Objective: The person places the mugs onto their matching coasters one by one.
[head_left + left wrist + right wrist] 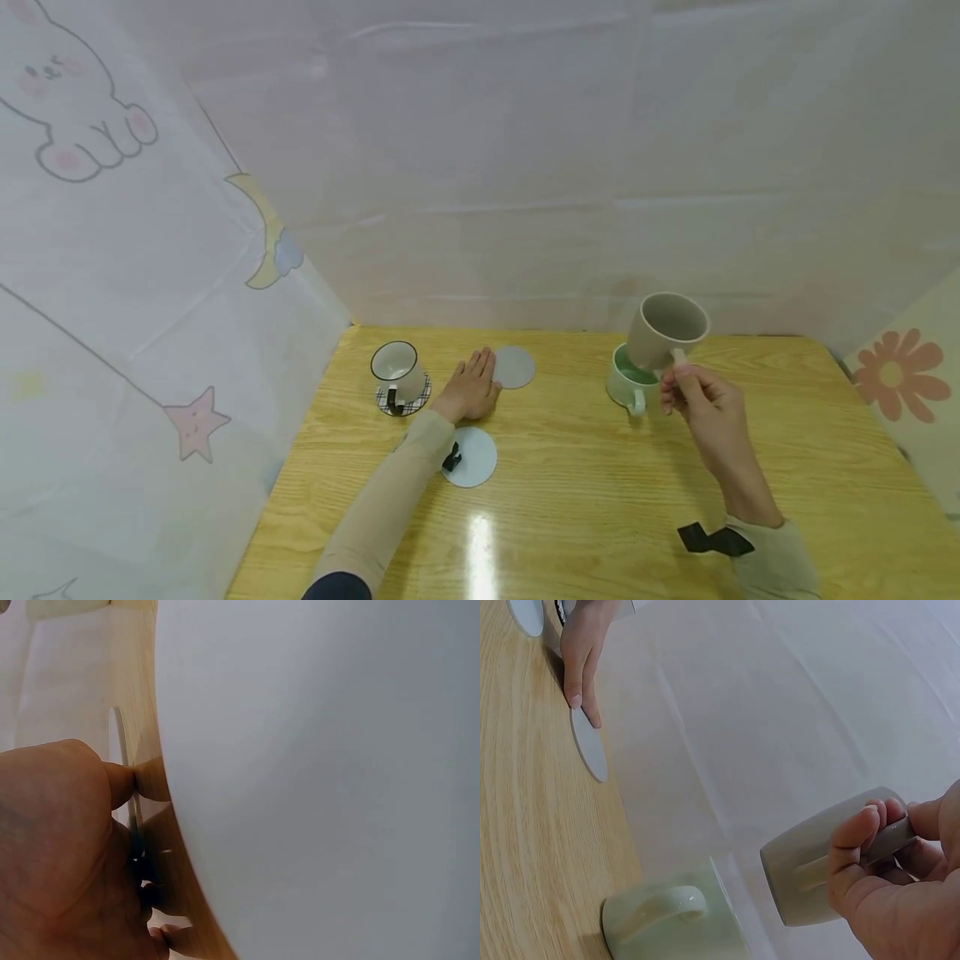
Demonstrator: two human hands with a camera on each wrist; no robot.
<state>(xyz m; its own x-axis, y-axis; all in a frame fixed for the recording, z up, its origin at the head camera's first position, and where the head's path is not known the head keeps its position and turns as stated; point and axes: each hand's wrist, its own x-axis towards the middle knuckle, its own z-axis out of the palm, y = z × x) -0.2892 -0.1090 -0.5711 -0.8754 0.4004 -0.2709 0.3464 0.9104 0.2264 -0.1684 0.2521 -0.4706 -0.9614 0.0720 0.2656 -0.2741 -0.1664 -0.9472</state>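
Note:
My right hand (708, 408) grips a grey-beige mug (666, 333) by its handle, lifted off the table. Just below and behind that mug, a pale green mug (626, 383) stands on the wood, its handle toward me. My left hand (472, 387) lies low over the table with fingers extended, thumb and fingertips at the left edge of a round grey coaster (515, 367). A second round pale coaster (477, 458) lies nearer me, partly under the left wrist; it fills much of the left wrist view.
Left of my left hand, a white mug with a dark rim (397, 375) stands on a checked coaster (422, 398). A printed cloth (480, 167) hangs behind and beside the wooden table (577, 517).

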